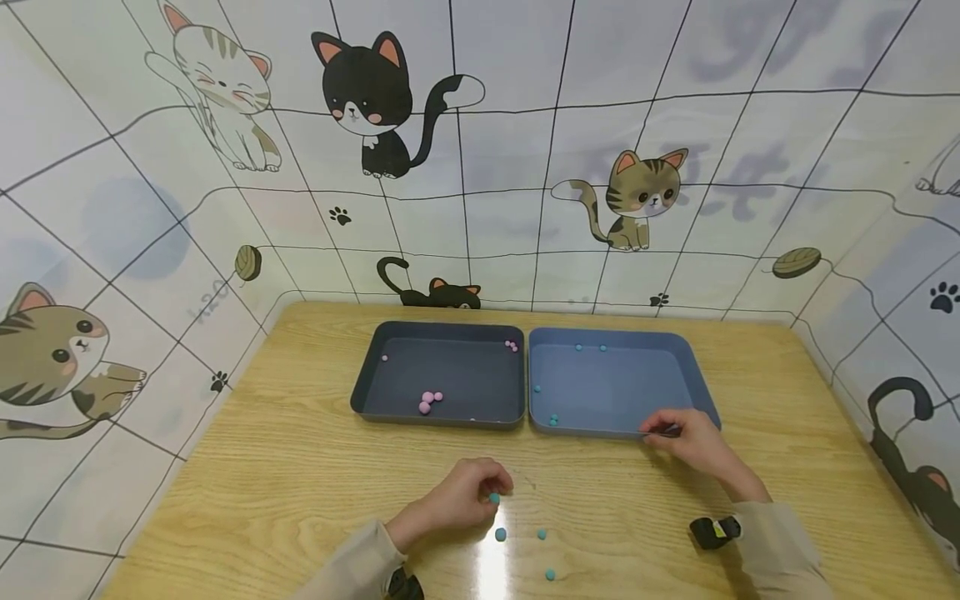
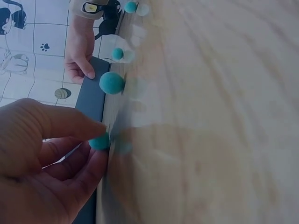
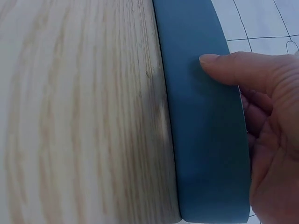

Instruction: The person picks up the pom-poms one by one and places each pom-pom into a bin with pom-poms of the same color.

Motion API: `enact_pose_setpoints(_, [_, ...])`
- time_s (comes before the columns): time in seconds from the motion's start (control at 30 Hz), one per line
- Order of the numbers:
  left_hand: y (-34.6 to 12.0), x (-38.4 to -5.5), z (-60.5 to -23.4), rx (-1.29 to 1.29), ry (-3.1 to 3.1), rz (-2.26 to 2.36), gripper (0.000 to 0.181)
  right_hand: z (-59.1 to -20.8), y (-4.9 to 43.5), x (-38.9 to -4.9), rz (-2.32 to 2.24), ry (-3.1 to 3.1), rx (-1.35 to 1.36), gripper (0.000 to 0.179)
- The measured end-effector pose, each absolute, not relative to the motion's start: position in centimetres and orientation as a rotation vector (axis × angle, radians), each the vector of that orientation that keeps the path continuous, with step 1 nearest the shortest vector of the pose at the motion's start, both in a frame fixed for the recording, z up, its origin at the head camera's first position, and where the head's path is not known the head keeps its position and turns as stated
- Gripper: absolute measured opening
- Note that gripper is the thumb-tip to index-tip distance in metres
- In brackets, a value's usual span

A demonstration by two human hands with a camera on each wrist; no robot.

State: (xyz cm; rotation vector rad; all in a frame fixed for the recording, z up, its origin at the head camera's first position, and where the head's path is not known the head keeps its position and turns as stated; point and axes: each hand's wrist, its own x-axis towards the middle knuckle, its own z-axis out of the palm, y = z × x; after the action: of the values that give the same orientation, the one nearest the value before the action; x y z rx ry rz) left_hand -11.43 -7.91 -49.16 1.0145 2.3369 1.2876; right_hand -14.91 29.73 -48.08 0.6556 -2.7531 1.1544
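I see room on the bench [image 1: 255, 483] left of the dark tray [image 1: 472, 375]. In front, the fingers of my left hand [image 1: 461, 493] pinch a teal ball [image 1: 494, 498], three loose balls [image 1: 542, 534] close by; my right hand [image 1: 693, 443]'s fingers grip the front edge of the blue tray [image 1: 592, 432].

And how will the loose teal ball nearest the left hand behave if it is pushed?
The teal ball would probably roll easily, being round on a flat wooden tabletop. It is likely light, being small beside the left hand. Its matte look may mean good grip.

A wooden table [image 1: 300, 500] bears two trays [image 1: 592, 432] and three teal balls [image 1: 501, 534].
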Motion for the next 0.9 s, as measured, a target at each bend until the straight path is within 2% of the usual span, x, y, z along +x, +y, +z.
enact_pose_setpoints(0.47, [-6.9,-12.4,-48.9,0.878,2.229,1.462,0.021,-47.8,29.8,-15.0,1.162,-2.837,0.588,0.009])
enact_pose_setpoints(0.7, [-5.6,-13.2,-48.2,0.878,2.177,1.58,0.019,-47.8,29.8,-15.1,1.152,-2.854,0.59,0.011])
enact_pose_setpoints(0.9, [-5.0,-13.3,-46.3,0.938,2.139,1.667,0.019,-47.9,30.0,-15.1,1.165,-2.857,0.591,0.002])
